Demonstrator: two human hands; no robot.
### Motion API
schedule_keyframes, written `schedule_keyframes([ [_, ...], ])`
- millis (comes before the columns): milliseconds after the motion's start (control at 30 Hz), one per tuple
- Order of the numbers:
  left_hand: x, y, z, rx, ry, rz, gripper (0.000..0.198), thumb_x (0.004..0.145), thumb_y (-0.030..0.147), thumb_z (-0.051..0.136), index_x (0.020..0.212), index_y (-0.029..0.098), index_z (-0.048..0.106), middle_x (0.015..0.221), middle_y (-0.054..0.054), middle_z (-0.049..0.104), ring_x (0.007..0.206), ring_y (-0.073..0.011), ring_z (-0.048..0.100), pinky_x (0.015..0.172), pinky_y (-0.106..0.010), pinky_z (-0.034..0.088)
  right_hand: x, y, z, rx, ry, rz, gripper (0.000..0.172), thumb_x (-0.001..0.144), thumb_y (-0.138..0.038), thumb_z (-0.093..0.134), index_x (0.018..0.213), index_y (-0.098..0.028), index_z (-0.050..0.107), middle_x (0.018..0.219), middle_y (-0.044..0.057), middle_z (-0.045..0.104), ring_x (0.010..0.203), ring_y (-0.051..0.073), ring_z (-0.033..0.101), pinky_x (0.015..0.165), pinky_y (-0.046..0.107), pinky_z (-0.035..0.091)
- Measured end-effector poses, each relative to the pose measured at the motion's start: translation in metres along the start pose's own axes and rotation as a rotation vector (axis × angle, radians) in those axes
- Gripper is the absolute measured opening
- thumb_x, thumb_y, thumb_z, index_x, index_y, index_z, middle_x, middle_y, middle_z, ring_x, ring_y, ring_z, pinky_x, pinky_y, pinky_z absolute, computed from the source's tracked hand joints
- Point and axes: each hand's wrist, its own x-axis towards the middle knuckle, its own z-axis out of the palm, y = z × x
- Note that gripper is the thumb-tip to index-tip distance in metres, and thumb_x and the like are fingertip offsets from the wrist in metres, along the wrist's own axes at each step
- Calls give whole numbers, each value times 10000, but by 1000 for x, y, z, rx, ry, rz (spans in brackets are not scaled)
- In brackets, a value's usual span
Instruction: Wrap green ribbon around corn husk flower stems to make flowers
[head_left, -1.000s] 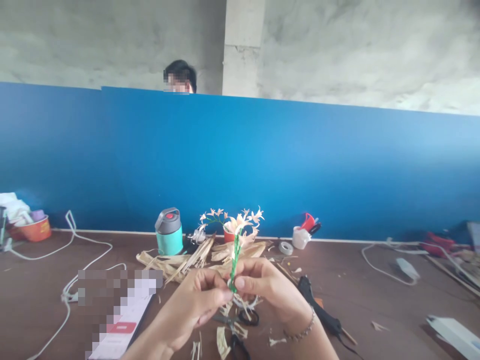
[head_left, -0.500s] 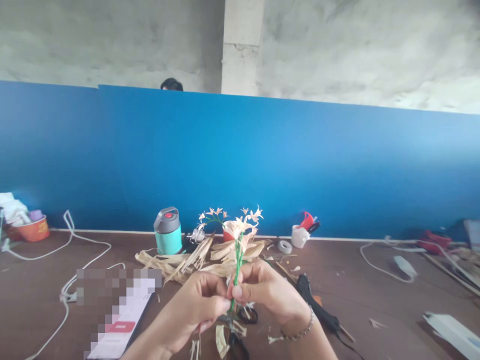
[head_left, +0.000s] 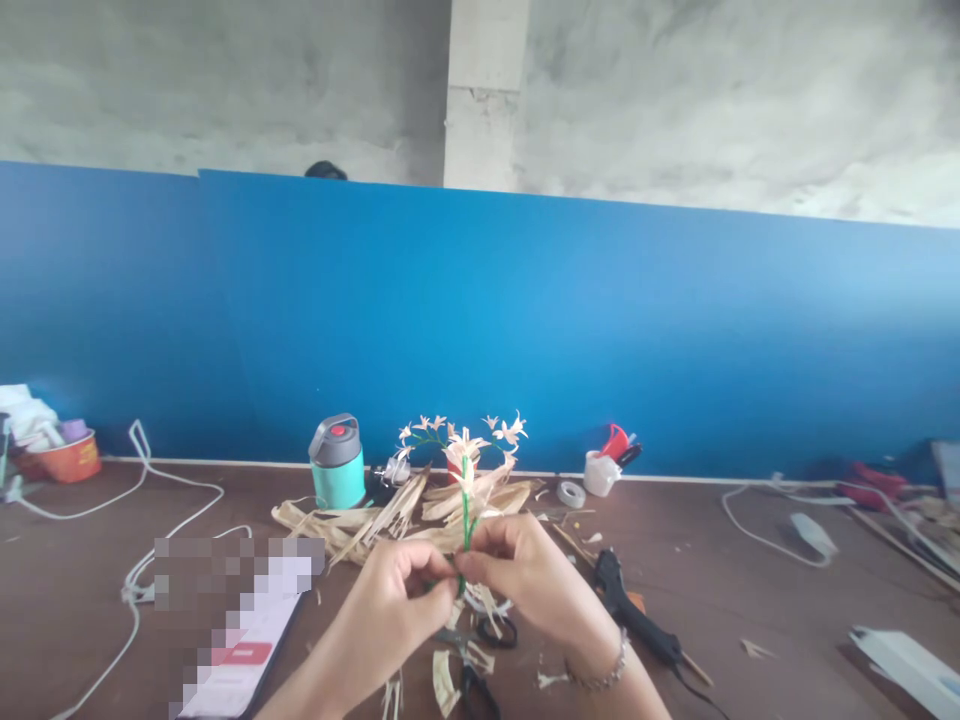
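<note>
My left hand [head_left: 411, 598] and my right hand [head_left: 521, 572] meet in front of me, fingers pinched together. Between them stands an artificial flower stem [head_left: 466, 505] with pale cream blossoms on top and a green wrapped stalk. Both hands grip the lower part of this stalk; the fingertips hide its end. Below my hands lies a pair of scissors [head_left: 472, 665] with black handles, beside pale husk scraps [head_left: 444, 685]. Just behind the held stem, more small cream flowers [head_left: 431, 430] stand around a red container, partly hidden.
Dried husks [head_left: 360, 528] lie behind my hands, near a turquoise flask [head_left: 337, 470]. Right of them are a tape roll [head_left: 571, 494], a white cup [head_left: 601, 473] and a black glue gun [head_left: 634, 615]. A tablet-like pink screen [head_left: 251, 650] and white cables [head_left: 176, 525] lie left. A blue partition [head_left: 480, 320] stands behind.
The held flower stem has turned, so its blossoms face differently and sit slightly to the left. My hands have shifted a little, fingers still on the stalk. A head behind the partition moved left.
</note>
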Motion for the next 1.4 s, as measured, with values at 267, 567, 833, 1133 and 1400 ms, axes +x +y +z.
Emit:
schedule_keyframes([
  [267,3,-2,0,-49,23,-27,178,699,262,595,563,152,561,531,41,481,526,-96,370,523,-239,298,-1,-1,3,61,36,-15,190,676,-194,669,537,-149,547,500,-59,442,485,72,345,480,235,268],
  [567,1,4,-2,-297,-45,-70,229,671,288,625,511,175,507,461,83,384,432,-57,219,434,-223,178,6,10,0,584,-222,-53,274,646,-357,791,644,-141,623,593,-21,571,563,92,472,583,243,343],
  [833,1,1,-3,-272,-122,-170,108,590,223,560,502,181,515,406,85,401,350,-40,236,390,-219,131,-2,5,-7,386,-248,-79,353,659,-440,762,619,-131,596,541,-35,508,517,77,381,508,232,272],
  [1133,5,-4,2,1,-12,-54,155,677,266,565,590,152,623,534,30,520,515,-108,409,502,-229,303,-7,-1,-5,-38,-48,-58,176,733,-191,602,572,-154,541,517,-51,421,503,81,327,467,229,250],
  [1400,7,-8,7,53,94,40,173,674,222,533,514,160,553,527,28,511,542,-122,433,530,-236,334,-2,0,-1,-204,68,-48,158,700,-184,615,558,-159,548,507,-45,452,503,93,373,468,230,266],
])
